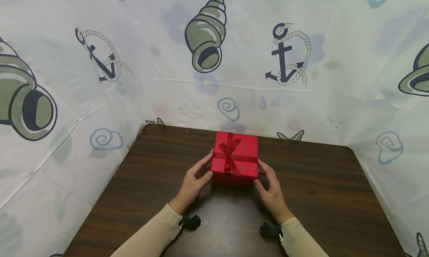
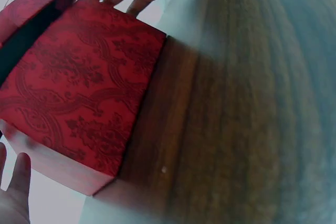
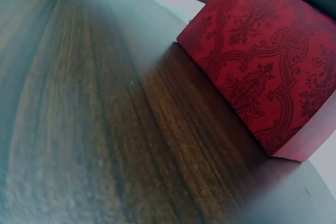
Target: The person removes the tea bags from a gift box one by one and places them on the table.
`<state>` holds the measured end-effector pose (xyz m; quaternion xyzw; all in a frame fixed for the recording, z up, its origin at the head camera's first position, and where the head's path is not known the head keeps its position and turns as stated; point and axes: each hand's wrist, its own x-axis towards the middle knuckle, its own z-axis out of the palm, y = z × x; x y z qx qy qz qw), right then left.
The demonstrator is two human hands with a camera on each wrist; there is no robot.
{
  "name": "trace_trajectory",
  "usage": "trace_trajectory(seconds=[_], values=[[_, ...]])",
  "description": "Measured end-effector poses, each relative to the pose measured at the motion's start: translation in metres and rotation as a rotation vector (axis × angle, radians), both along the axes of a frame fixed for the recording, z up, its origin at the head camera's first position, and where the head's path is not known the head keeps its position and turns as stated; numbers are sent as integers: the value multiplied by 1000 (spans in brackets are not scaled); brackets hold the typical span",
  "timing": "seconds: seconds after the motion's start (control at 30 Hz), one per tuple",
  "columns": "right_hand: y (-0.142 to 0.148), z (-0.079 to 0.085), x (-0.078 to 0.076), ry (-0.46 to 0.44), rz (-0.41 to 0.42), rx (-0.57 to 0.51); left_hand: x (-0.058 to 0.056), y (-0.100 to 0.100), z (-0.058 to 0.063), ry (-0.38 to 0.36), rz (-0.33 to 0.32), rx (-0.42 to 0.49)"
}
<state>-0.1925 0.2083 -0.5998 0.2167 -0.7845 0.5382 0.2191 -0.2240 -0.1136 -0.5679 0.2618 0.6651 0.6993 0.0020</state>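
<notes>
A red gift box stands on the table, its lid (image 1: 246,145) crossed by a dark red ribbon with a bow (image 1: 229,154). My left hand (image 1: 190,186) holds the lid's left side, thumb near the front corner. On the opposite side, my right hand (image 1: 273,193) holds it the same way. Both wrist views show a dark gap between the raised lid (image 2: 37,6) and the patterned box base (image 2: 89,82). The base (image 3: 262,61) rests on the wood. Whatever is inside the box is hidden.
The dark wooden table (image 1: 321,186) reaches back to a pale cloth (image 1: 248,59) printed with shells and anchors, which also hangs at both sides. Black wrist devices (image 1: 191,222) sit at the sleeve cuffs.
</notes>
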Motion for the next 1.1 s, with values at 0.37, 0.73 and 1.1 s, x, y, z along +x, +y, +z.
trace_trajectory(seconds=[0.37,0.73,1.1], values=[[-16,19,1,261,-18,-25,11,-12,27,43,5,-14],[-59,62,12,321,49,-108,28,-47,68,110,127,-67],[-120,98,23,216,125,-192,44,-86,74,55,222,83]])
